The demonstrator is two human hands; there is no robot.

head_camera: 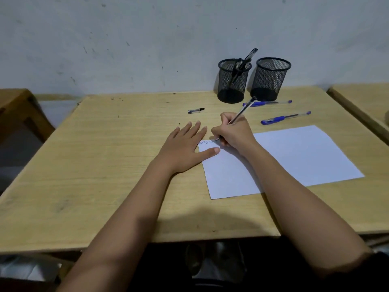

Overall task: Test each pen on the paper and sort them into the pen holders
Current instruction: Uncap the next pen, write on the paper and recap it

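Pen point(242, 111) in right hand point(233, 131) pinch grip, scribbling on paper point(294, 157); left hand point(185, 146) flat, empty. Next: recap with cap point(195, 111), drop into holder point(270, 77).

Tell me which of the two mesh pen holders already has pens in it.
The left mesh pen holder does: dark pens lean out over its rim. The right mesh pen holder, nearer the blue pens on the desk, looks empty.

Bare desk point(101, 165) is lying open on my left; far right, two blue pens point(285, 117) and a cap point(195, 110) are blocking the pen holders point(270, 77).
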